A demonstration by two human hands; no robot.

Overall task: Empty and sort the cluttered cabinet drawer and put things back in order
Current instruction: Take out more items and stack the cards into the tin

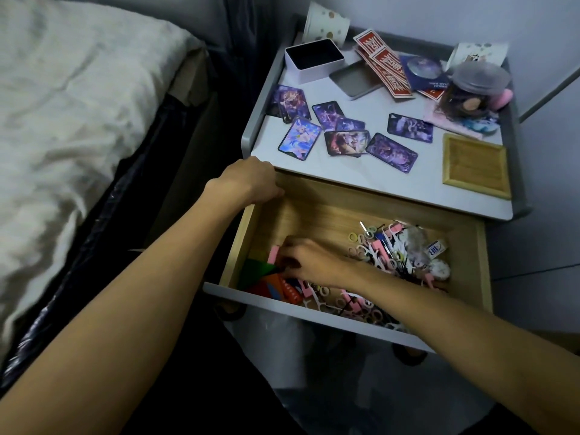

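Drawer (pixel 314 315): pulled fully open below the front edge of the surface; you see its grey front panel nearest and its wood floor behind.
Front-left corner of drawer: a red packet (pixel 284 291) lies against the front panel, with a green piece (pixel 259 267) just behind it.
Right hand (pixel 310 262): reaches in from the right, palm down. Its fingers bend onto the items beside a pink block (pixel 274 254). Motion blur prevents you from confirming a grip.
Right half of drawer: a loose pile (pixel 392 255) of white picks, small rings and pink pieces. A white packet (pixel 437 248) with blue lettering sits at its right edge.
Left hand (pixel 251 180): at the drawer's back-left corner, back of the hand up. The fingers curl down out of sight, so you cannot tell whether they hold anything.
Surface (pixel 361 177): white cabinet top with a raised grey rim.
Front-right corner of surface: a shallow wooden tray (pixel 475 166).
Middle of surface: purple picture cards (pixel 299 138), scattered, some overlapping.
Back of surface: an open white box (pixel 314 58) at the left, with a grey lid (pixel 353 80) and red tickets (pixel 383 65) beside it. A jar (pixel 474 89) stands at the right.
Back corners of surface: one paper cup (pixel 326 23) at the left and another paper cup (pixel 477 51) at the right.
Bed (pixel 78 120): left of the cabinet.
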